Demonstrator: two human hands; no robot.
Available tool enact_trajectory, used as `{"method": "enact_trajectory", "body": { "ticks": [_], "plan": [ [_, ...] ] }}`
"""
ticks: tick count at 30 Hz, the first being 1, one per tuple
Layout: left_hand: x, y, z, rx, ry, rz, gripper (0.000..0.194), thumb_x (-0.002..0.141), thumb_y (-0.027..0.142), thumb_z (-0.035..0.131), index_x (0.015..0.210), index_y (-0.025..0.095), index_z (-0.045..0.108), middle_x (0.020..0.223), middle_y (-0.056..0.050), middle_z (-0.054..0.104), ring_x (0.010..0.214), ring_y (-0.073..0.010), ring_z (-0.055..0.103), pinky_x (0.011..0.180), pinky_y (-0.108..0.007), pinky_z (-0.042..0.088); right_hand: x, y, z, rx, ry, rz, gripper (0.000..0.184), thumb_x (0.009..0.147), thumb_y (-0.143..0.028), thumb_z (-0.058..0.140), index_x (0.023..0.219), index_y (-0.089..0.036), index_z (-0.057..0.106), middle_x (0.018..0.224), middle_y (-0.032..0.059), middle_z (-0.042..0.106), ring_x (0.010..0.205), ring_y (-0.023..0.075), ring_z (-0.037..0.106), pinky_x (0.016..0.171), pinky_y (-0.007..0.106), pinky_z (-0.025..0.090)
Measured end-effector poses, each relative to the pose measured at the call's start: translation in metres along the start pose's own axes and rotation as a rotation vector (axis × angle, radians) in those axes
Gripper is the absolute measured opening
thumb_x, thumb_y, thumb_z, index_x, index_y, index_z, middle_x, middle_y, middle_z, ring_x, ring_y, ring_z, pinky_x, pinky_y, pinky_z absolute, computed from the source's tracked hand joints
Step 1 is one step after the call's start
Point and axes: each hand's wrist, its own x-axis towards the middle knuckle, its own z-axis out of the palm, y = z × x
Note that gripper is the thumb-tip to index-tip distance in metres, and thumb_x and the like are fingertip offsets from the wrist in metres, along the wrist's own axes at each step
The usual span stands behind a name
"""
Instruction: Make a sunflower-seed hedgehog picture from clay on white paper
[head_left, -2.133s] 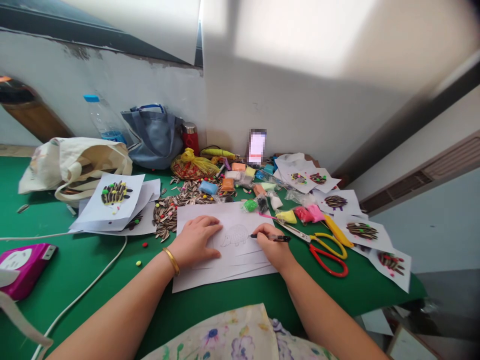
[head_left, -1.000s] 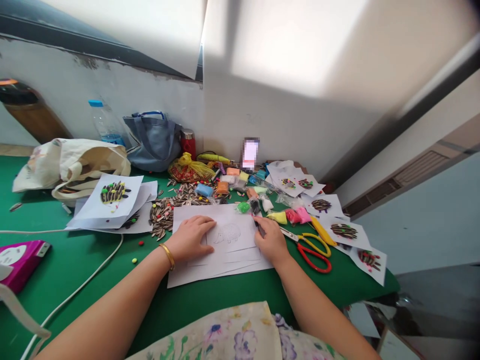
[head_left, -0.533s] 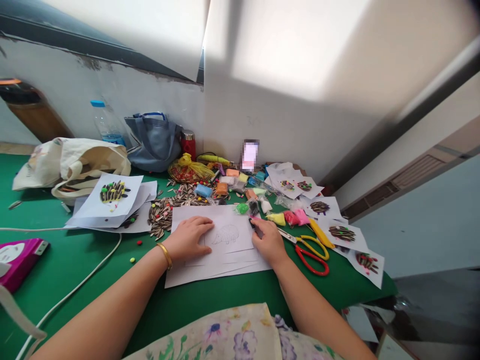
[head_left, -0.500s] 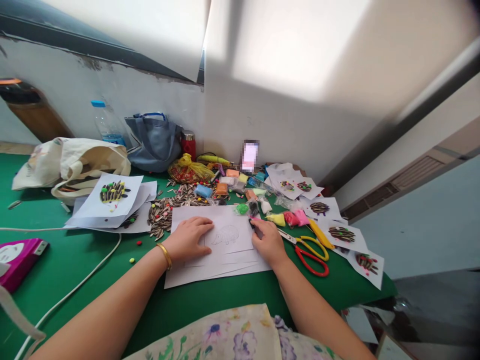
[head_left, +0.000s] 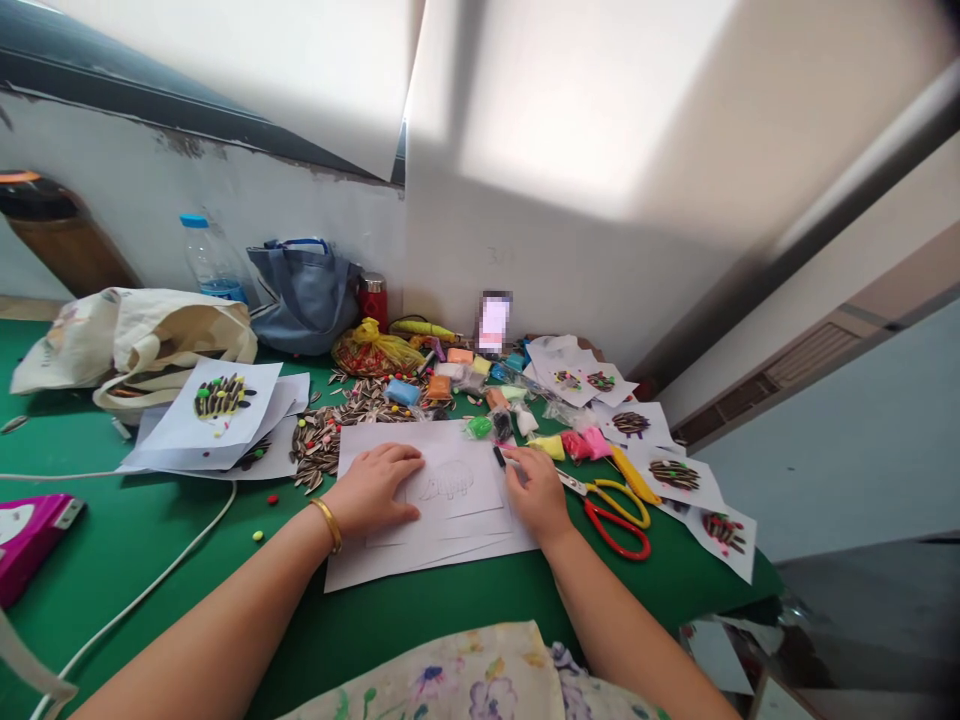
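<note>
A hedgehog outline in pencil-like lines shows on the white paper [head_left: 457,505], which lies on a small stack of sheets. My left hand [head_left: 377,488] rests flat on the sheet's left side, fingers spread, with a gold bangle at the wrist. At the right edge of the paper, my right hand [head_left: 536,492] is closed around a slim black-tipped pen [head_left: 499,457]; most of it is hidden by the fingers. Just right of that hand lie scissors [head_left: 616,515] with one red and one yellow handle.
Striped sunflower seeds [head_left: 319,440] are heaped behind the paper, beside coloured clay packets [head_left: 403,392]. Finished seed pictures [head_left: 225,400] lie at left, others [head_left: 675,474] at right. A phone [head_left: 493,322] leans on the wall. A white cable [head_left: 161,580] crosses the green table [head_left: 202,620].
The whole scene sits slightly lower and further left as the head view shifts. Both hands stay at the paper, and the right hand keeps the pen with its dark end turned a little.
</note>
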Motion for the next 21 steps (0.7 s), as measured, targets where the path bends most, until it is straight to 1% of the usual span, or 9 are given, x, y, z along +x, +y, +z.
{"method": "enact_trajectory", "body": {
  "ticks": [4, 7, 8, 10, 12, 14, 17, 19, 21],
  "plan": [
    [0.000, 0.000, 0.001, 0.000, 0.008, 0.000, 0.067, 0.066, 0.044, 0.075, 0.129, 0.029, 0.059, 0.137, -0.008, 0.055, 0.128, -0.0323, 0.045, 0.103, -0.045, 0.037, 0.014, 0.005, -0.007, -0.129, 0.042, 0.012, 0.033, 0.084, -0.021, 0.050, 0.113, -0.019, 0.066, 0.111, 0.0099, 0.065, 0.106, 0.0253, 0.056, 0.097, 0.043, 0.043],
    [0.000, 0.000, 0.000, -0.004, -0.003, 0.004, 0.067, 0.065, 0.044, 0.076, 0.128, 0.028, 0.059, 0.136, -0.008, 0.055, 0.128, -0.0321, 0.045, 0.103, -0.046, 0.036, 0.042, 0.022, -0.011, -0.298, 0.032, 0.120, 0.039, 0.082, -0.028, 0.055, 0.119, -0.018, 0.064, 0.117, 0.0141, 0.062, 0.110, 0.0308, 0.053, 0.097, 0.048, 0.040],
    [0.000, 0.000, 0.000, -0.005, -0.005, 0.004, 0.067, 0.065, 0.043, 0.076, 0.128, 0.028, 0.059, 0.136, -0.008, 0.055, 0.128, -0.0321, 0.045, 0.103, -0.046, 0.036, 0.053, 0.029, -0.011, -0.351, 0.018, 0.178, 0.039, 0.081, -0.030, 0.057, 0.117, -0.017, 0.065, 0.118, 0.0162, 0.061, 0.112, 0.0334, 0.051, 0.095, 0.051, 0.039],
    [-0.001, 0.001, -0.001, -0.008, -0.003, -0.002, 0.067, 0.064, 0.043, 0.077, 0.127, 0.028, 0.060, 0.136, -0.008, 0.055, 0.128, -0.0322, 0.045, 0.104, -0.046, 0.036, 0.073, 0.042, -0.008, -0.401, -0.067, 0.245, 0.030, 0.078, -0.037, 0.061, 0.098, -0.016, 0.071, 0.114, 0.0190, 0.062, 0.111, 0.0365, 0.051, 0.092, 0.054, 0.039],
    [-0.001, 0.002, 0.000, -0.013, 0.004, -0.007, 0.067, 0.064, 0.043, 0.077, 0.126, 0.028, 0.060, 0.136, -0.008, 0.056, 0.128, -0.0324, 0.045, 0.104, -0.047, 0.036, 0.085, 0.052, -0.005, -0.394, -0.099, 0.250, 0.024, 0.075, -0.039, 0.063, 0.077, -0.016, 0.070, 0.103, 0.0195, 0.065, 0.105, 0.0366, 0.054, 0.088, 0.053, 0.040],
    [-0.002, 0.001, 0.000, -0.020, 0.009, -0.006, 0.067, 0.063, 0.043, 0.078, 0.126, 0.029, 0.061, 0.135, -0.008, 0.056, 0.128, -0.0327, 0.046, 0.104, -0.047, 0.036, 0.091, 0.054, -0.004, -0.386, -0.098, 0.246, 0.025, 0.075, -0.040, 0.061, 0.072, -0.016, 0.067, 0.098, 0.0198, 0.065, 0.103, 0.0358, 0.055, 0.087, 0.051, 0.041],
    [-0.003, 0.001, 0.002, -0.027, 0.009, -0.001, 0.067, 0.063, 0.043, 0.079, 0.126, 0.028, 0.061, 0.135, -0.008, 0.056, 0.128, -0.0328, 0.046, 0.105, -0.048, 0.036, 0.086, 0.040, -0.009, -0.366, -0.034, 0.236, 0.025, 0.079, -0.038, 0.055, 0.085, -0.016, 0.066, 0.102, 0.0182, 0.064, 0.105, 0.0336, 0.054, 0.087, 0.048, 0.041],
    [-0.003, 0.001, 0.003, -0.030, 0.011, -0.007, 0.067, 0.063, 0.043, 0.079, 0.125, 0.028, 0.061, 0.135, -0.008, 0.056, 0.128, -0.0330, 0.046, 0.105, -0.049, 0.036, 0.077, 0.020, -0.013, -0.260, 0.059, 0.160, 0.028, 0.079, -0.035, 0.056, 0.099, -0.017, 0.063, 0.101, 0.0133, 0.065, 0.101, 0.0303, 0.055, 0.089, 0.045, 0.043],
    [-0.003, 0.002, 0.002, -0.033, 0.023, -0.013, 0.065, 0.063, 0.045, 0.080, 0.124, 0.028, 0.062, 0.135, -0.009, 0.056, 0.127, -0.0333, 0.046, 0.104, -0.049, 0.037, 0.066, -0.008, -0.013, -0.114, 0.047, 0.087, 0.031, 0.079, -0.034, 0.056, 0.106, -0.019, 0.060, 0.101, 0.0106, 0.065, 0.098, 0.0278, 0.057, 0.088, 0.042, 0.045]
  ]
}}
